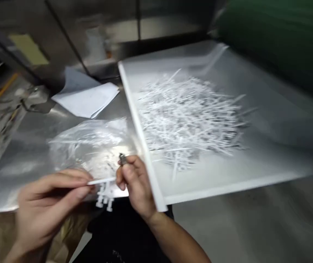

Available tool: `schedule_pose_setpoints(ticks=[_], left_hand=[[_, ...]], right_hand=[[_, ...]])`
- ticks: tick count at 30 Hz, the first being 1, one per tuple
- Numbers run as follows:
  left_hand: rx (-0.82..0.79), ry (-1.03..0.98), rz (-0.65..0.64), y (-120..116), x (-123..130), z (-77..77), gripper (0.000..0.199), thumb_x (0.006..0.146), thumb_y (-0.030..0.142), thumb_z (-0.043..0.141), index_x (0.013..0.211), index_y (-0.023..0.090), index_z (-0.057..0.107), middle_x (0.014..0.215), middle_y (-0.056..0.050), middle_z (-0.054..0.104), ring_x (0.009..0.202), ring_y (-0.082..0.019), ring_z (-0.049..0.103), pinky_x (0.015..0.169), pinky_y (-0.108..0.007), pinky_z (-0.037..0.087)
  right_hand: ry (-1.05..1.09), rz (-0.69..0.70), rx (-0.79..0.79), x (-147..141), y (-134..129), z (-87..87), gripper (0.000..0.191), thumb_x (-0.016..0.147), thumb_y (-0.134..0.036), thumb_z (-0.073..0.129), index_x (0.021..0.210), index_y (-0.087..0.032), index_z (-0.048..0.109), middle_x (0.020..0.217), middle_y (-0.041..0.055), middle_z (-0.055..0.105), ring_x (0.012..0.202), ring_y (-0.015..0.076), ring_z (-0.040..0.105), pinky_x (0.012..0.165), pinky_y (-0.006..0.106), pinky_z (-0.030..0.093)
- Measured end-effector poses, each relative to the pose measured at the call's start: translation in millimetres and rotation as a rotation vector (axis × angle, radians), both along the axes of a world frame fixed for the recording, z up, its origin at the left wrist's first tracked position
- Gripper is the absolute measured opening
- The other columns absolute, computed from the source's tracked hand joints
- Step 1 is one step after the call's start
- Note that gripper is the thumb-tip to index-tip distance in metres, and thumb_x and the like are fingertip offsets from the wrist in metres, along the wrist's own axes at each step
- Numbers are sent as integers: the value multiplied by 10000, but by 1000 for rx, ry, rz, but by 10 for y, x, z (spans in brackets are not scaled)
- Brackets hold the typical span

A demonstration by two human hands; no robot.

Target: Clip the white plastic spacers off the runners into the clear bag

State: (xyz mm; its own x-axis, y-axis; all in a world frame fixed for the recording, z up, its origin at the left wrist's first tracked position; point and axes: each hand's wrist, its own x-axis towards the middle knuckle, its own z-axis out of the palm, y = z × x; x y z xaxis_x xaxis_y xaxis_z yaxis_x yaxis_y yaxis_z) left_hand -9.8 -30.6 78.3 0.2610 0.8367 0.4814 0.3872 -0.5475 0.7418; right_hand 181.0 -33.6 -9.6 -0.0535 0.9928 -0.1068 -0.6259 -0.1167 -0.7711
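Note:
Between thumb and fingertips, my left hand (55, 199) pinches one end of a white plastic sprue (101, 180), a thin bar with several small pieces hanging below it. My right hand (134, 182) is closed around a small dark metal tool (122, 159), its tip pointing up; most of it is hidden in the fist, so its kind cannot be told. The bar's other end reaches close to the right fingers; whether they touch is unclear. Behind both hands lies a clear plastic bag (82, 140), with small white bits at its near side.
To the right, a heap of thin white plastic pieces (189, 117) lies on a pale tray (213, 182) with a raised left edge. Folded white paper (88, 98) rests on the metal table (33, 146). A grey metal device (37, 98) stands at the left.

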Motion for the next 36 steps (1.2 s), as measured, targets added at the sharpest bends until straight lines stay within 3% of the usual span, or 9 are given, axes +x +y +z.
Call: schedule_pose_setpoints(ticks=[2,5,11,14,16,22,27,36], left_hand=[[-104,-63,-32,-3,30,-167,77,985,119,837,982,193,818,901,-13,859,796,-167,844,720,-221,707],[-133,26,-134,25,-29,-354,56,1038,133,792,1046,188,795,953,-28,867,852,-146,854,798,-192,700],[94,255,-313,260,-205,-430,191,1094,73,653,1228,180,736,977,-39,838,813,-145,798,781,-276,664],[98,179,-267,364,-201,-487,181,1055,67,727,1188,188,746,1020,-47,847,932,-177,822,883,-327,696],[71,102,-190,391,-187,-548,187,1021,57,781,1156,185,761,987,-36,840,941,-170,815,914,-323,699],[43,178,-167,367,-189,-659,135,1041,68,765,1149,148,765,976,-44,832,974,-166,806,894,-287,691],[101,237,-198,377,-220,-649,130,1027,67,777,1141,128,759,1005,-63,825,998,-179,800,904,-295,692],[139,265,-229,412,-221,-663,169,1013,53,783,1162,127,752,1009,-70,817,997,-191,793,870,-306,682]], right_hand=[[46,39,-8,-52,26,67,463,1033,-696,769,1078,-255,638,741,-57,648,583,113,514,601,265,458],[-24,36,46,-169,53,132,407,1021,-610,834,1076,-240,675,714,-62,639,579,112,533,572,247,461],[-400,-146,242,-193,174,193,120,1010,-237,835,1110,-260,773,854,-35,754,710,118,682,662,234,559],[-571,-280,298,-75,187,173,207,1013,-160,825,1175,-284,791,926,-33,792,769,117,718,724,232,591],[-666,-299,311,13,150,156,258,1001,-126,835,1197,-289,797,897,-44,769,726,105,688,703,221,584],[-765,-136,255,128,35,167,209,983,-149,851,1134,-277,784,742,-78,634,602,91,550,579,205,507],[-732,-125,166,105,61,201,146,980,-163,848,1062,-256,770,696,-90,592,551,75,513,513,187,459],[-682,-104,142,99,63,202,119,973,-182,858,1043,-242,780,709,-72,599,577,95,548,524,224,477]])
